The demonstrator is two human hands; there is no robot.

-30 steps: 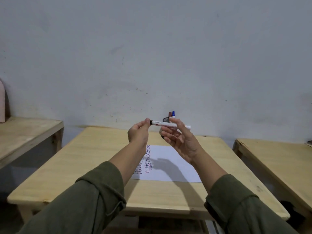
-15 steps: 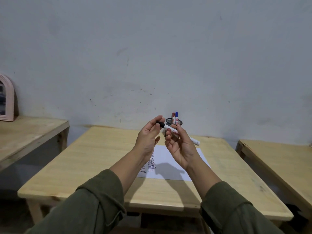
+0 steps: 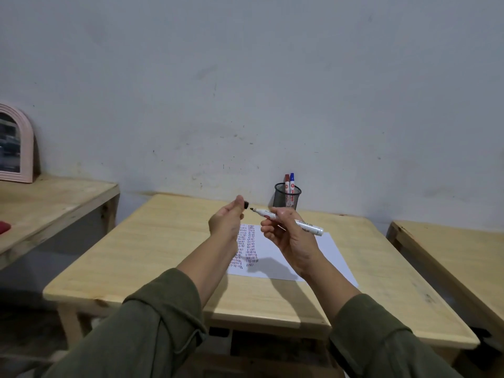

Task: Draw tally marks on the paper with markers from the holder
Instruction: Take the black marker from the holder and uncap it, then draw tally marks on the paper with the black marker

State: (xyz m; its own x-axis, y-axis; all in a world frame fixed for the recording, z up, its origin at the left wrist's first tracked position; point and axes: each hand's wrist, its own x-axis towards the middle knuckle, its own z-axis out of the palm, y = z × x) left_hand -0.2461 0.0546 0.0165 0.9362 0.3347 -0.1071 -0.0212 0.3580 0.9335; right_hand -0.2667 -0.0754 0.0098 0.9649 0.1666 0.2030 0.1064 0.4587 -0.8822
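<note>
A white sheet of paper lies on the wooden table, with columns of tally marks on its left side. Above it, my right hand holds a white marker with its dark tip bared and pointing left. My left hand pinches the marker's black cap, a small gap away from the tip. A black mesh holder stands at the table's far edge with a red marker and a blue marker upright in it.
A second wooden table stands to the left with a pink arched frame and a red object on it. A third table is on the right. The grey wall rises right behind the holder.
The cap has come off the marker: my left hand drew it away to the left while my right hand kept the barrel. The view has tilted down and drawn closer.
</note>
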